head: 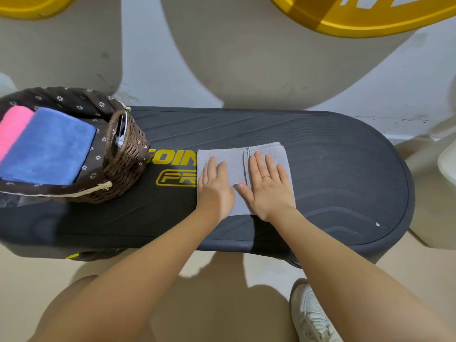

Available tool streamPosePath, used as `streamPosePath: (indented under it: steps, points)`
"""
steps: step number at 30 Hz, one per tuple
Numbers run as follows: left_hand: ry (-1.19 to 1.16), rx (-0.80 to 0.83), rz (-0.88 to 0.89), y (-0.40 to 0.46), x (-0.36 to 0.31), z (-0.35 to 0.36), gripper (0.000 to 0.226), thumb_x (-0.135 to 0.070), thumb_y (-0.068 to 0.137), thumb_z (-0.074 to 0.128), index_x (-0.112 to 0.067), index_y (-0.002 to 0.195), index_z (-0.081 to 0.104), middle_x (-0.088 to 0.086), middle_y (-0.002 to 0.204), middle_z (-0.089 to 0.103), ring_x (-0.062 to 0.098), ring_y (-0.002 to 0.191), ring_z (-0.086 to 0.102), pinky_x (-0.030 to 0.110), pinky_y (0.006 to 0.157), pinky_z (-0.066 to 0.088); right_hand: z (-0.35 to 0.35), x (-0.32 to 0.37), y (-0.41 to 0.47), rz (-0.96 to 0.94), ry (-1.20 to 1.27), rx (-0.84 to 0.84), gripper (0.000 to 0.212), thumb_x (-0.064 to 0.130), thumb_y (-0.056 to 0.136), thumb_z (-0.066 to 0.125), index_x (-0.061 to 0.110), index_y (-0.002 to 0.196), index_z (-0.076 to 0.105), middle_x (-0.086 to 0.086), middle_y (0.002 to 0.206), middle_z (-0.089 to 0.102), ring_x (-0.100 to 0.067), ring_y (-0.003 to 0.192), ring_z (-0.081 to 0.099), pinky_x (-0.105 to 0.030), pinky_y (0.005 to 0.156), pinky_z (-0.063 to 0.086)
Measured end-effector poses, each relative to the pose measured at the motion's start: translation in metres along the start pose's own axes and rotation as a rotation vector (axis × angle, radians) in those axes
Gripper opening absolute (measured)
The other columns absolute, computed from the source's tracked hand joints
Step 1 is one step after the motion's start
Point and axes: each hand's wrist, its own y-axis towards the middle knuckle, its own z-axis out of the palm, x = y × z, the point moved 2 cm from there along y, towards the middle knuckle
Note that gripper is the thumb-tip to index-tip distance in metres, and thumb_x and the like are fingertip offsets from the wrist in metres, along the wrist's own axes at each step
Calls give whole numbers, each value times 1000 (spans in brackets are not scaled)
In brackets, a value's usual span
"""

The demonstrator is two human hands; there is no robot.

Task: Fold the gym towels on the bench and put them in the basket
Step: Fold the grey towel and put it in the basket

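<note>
Head view looks down on a dark, ribbed bench (pixel 320 174) with rounded ends and yellow lettering partly hidden under a grey towel (pixel 237 164). The grey towel lies folded near the middle of the bench, with a second layer turned over its right half so that a stitched edge runs down the centre. The left hand (pixel 214 183) rests flat on the left part of the towel, fingers straight and close together, gripping nothing. The right hand (pixel 267 183) lies flat on the folded-over right part, fingers extended and slightly spread, the thumb reaching toward the left hand; a gold ring (pixel 265 177) sits on one finger. Both palms press down on the cloth, and neither hand pinches or holds an edge. At the left end of the bench stands a woven basket (pixel 128 164) lined with dark brown fabric printed with small white flowers. Inside it lie a folded blue towel (pixel 49 149) and, just beside it on the left, a pink towel (pixel 12 129), the two touching along their long sides. The basket is well apart from the grey towel. Below the bench, a white shoe (pixel 308 314) stands on the pale floor at the lower right, and yellow mats (pixel 365 18) show at the top.
</note>
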Motion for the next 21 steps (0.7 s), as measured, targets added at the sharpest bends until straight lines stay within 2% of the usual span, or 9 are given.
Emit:
streamPosePath:
  steps: [2, 4, 6, 9, 12, 14, 16, 18, 21]
  points:
    - [25, -76, -90, -6, 8, -2, 58, -17, 96, 39, -11, 147, 11, 12, 157, -2, 26, 144, 3, 39, 115, 9, 1, 0, 0, 6, -8, -22, 73, 60, 94, 9, 17, 149, -14, 2, 158, -19, -18, 146, -18, -38, 119, -9]
    - [-84, -133, -189, -11, 9, -8, 58, -19, 95, 43, -8, 145, 15, 15, 152, 15, 30, 138, 20, 41, 108, 24, 0, 1, -1, 14, 0, -27, 73, 60, 94, 10, 17, 148, -15, 2, 158, -18, -18, 146, -18, -39, 119, -9]
    - [-218, -122, -275, -13, 9, -14, 59, -22, 94, 47, -7, 143, 19, 17, 143, 29, 32, 128, 32, 41, 100, 33, 0, 2, -1, 20, 11, -25, 73, 59, 94, 10, 17, 148, -15, 2, 158, -18, -18, 146, -18, -39, 119, -9]
    - [-310, -78, -448, -1, 16, -18, 55, -30, 89, 56, -4, 133, 35, 17, 135, 38, 35, 120, 43, 41, 97, 39, -5, -1, -1, -9, 54, 19, 71, 57, 96, 12, 17, 149, -13, 3, 158, -17, -17, 146, -18, -38, 119, -9]
    - [-437, -55, -554, 8, 25, -21, 44, -31, 80, 65, -2, 112, 53, 15, 118, 58, 36, 109, 54, 45, 96, 45, -25, -14, 3, -92, 303, 104, 64, 44, 98, 30, 18, 151, 4, 1, 160, 4, -19, 148, 0, -36, 118, 5]
    - [-519, -44, -542, 6, 25, -22, 34, -29, 77, 69, -1, 93, 57, 14, 104, 63, 36, 102, 58, 43, 94, 46, -42, -26, 1, -135, 408, 11, 58, 28, 96, 44, 14, 148, 21, -2, 157, 18, -21, 145, 16, -35, 115, 20]
    - [-551, -45, -495, 1, 20, -26, 26, -24, 77, 69, -4, 86, 55, 17, 100, 63, 35, 99, 59, 42, 89, 46, -48, -35, -10, -195, 267, -111, 55, 18, 93, 48, 11, 145, 31, -5, 158, 16, -23, 145, 19, -36, 113, 27]
    - [-575, -67, -403, -5, 14, -30, 21, -16, 80, 66, -6, 92, 51, 11, 95, 58, 27, 91, 55, 33, 75, 42, -39, -39, -23, -285, 71, -81, 57, 24, 95, 45, 12, 147, 26, -4, 160, 7, -22, 147, 12, -36, 116, 18]
    - [-639, -80, -283, -10, -2, -33, 23, -11, 83, 62, -8, 103, 51, 0, 80, 53, 21, 85, 52, 28, 64, 41, -19, -43, -31, -250, -66, 54, 64, 40, 98, 31, 17, 151, 2, 2, 160, -8, -15, 148, -4, -36, 119, 2]
